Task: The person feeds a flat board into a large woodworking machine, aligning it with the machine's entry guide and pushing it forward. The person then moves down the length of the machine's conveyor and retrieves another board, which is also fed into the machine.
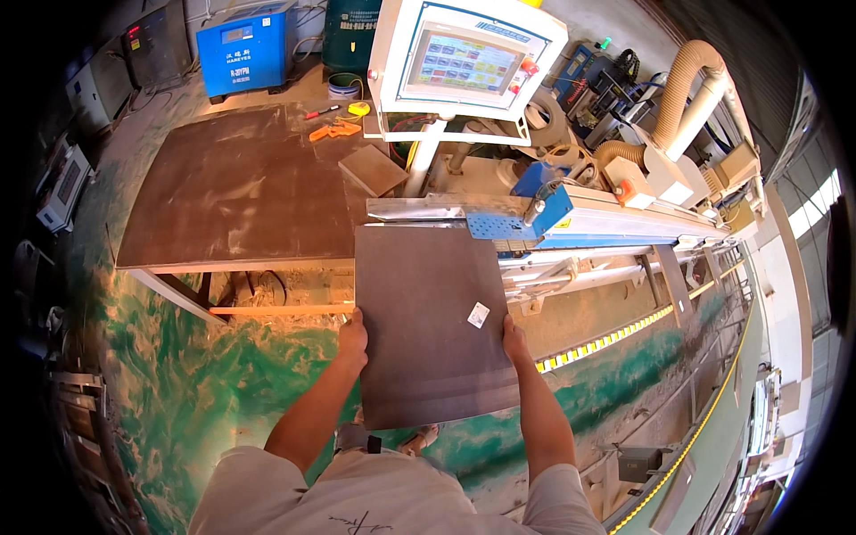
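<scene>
A flat brown board stretches out in front of me, held level between both hands. My left hand grips its left edge, and my right hand grips the right edge; the fingers curl beneath, partly hidden. A small white label sticks to the top face near my right hand. The board's far end meets the infeed of a long machine, close to a blue perforated plate. Whether the board rests on the machine there, I cannot tell.
To the left stands a brown-topped table bearing orange clamp-like pieces and a small board. A control screen rises on a post behind. Farther back are a blue cabinet and a ribbed hose. Yellow-white rollers run right.
</scene>
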Action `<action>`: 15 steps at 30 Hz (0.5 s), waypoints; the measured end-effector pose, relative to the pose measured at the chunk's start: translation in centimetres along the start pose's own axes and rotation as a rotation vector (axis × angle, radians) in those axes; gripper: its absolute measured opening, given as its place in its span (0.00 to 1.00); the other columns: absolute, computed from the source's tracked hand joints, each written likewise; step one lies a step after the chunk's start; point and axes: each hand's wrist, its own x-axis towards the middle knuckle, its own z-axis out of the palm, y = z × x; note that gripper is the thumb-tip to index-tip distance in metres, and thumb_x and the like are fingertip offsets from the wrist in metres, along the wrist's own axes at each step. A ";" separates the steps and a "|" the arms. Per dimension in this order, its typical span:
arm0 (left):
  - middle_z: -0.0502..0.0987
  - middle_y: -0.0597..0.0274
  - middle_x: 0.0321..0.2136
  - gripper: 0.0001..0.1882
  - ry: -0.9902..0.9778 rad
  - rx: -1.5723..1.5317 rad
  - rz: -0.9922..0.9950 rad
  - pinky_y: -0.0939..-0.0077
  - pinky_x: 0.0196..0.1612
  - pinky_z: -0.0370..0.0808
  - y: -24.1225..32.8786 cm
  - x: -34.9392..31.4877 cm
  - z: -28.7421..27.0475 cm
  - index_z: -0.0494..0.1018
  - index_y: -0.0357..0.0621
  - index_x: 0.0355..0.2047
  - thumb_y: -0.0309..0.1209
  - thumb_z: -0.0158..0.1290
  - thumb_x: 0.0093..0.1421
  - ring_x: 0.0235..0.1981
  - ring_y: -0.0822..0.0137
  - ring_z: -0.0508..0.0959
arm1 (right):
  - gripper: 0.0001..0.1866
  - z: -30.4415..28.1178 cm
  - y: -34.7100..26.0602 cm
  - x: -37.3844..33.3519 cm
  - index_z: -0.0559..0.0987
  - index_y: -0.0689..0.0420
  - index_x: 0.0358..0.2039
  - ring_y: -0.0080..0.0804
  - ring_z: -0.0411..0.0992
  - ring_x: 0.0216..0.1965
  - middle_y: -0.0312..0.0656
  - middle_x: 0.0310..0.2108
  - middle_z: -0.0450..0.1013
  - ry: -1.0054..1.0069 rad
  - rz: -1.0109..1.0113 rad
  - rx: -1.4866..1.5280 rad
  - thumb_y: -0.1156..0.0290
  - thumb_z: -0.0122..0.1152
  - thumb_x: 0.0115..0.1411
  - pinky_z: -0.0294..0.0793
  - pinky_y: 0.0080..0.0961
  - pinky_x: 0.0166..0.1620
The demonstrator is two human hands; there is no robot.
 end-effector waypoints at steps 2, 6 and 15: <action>0.74 0.51 0.52 0.36 0.001 -0.032 0.009 0.62 0.57 0.67 0.3 0.5 1.2 0.70 0.30 0.57 0.56 0.47 0.68 0.54 0.58 0.72 | 0.44 0.3 -0.3 2.1 0.80 0.69 0.47 0.66 0.69 0.55 0.66 0.48 0.74 0.038 -0.009 -0.010 0.37 0.30 0.69 0.67 0.51 0.58; 0.74 0.53 0.53 0.33 0.062 -0.056 0.054 0.62 0.57 0.67 -0.1 1.2 3.3 0.69 0.31 0.58 0.53 0.46 0.70 0.53 0.59 0.71 | 0.44 -0.3 -2.1 3.8 0.80 0.68 0.45 0.65 0.72 0.52 0.66 0.45 0.76 0.062 0.003 -0.050 0.38 0.28 0.70 0.69 0.52 0.55; 0.73 0.53 0.55 0.32 0.086 -0.092 0.096 0.64 0.58 0.68 -0.7 -0.8 9.5 0.69 0.30 0.58 0.50 0.47 0.70 0.55 0.61 0.71 | 0.42 -3.2 2.6 7.9 0.81 0.65 0.41 0.64 0.75 0.47 0.64 0.41 0.77 0.060 -0.037 -0.154 0.41 0.24 0.72 0.72 0.54 0.52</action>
